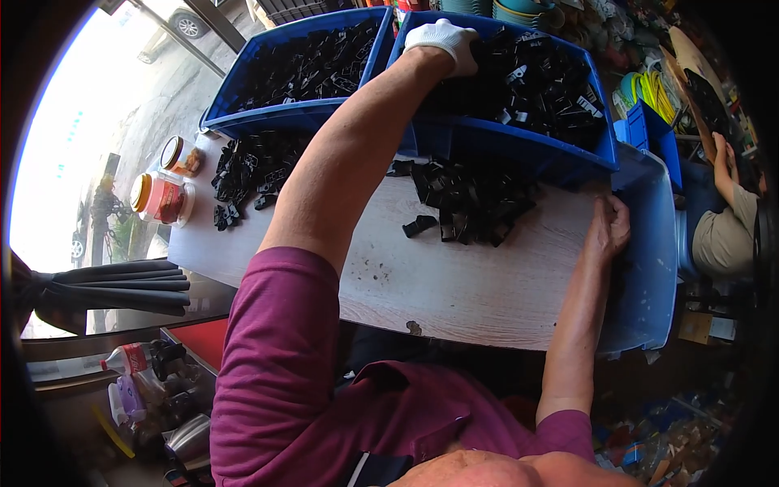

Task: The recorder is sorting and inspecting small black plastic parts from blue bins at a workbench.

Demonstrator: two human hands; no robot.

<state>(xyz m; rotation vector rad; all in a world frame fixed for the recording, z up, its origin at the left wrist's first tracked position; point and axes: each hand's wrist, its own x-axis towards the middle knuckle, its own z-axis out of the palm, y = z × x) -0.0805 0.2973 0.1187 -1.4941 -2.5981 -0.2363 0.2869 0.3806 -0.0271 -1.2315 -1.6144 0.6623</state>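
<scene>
My left hand [444, 42], in a white knit glove, reaches to the far left part of a blue bin [519, 134] full of small black plastic parts [535, 77]. Its fingers curl down toward the parts; what they hold, if anything, is hidden. My bare right hand [610, 227] is by the table's right edge, beside a lighter blue tub [653, 268]. Those fingers are closed too, and I cannot see what is in them. Between my arms, a loose heap of black plastic parts [466, 199] lies on the pale wood-grain table [438, 276].
A second blue bin [284, 114] of black parts stands at the back left. Below it lies another black heap [243, 174]. Two lidded jars [166, 199] stand at the table's left edge. Someone else's arm [722, 166] shows at far right, near a small blue crate [653, 134].
</scene>
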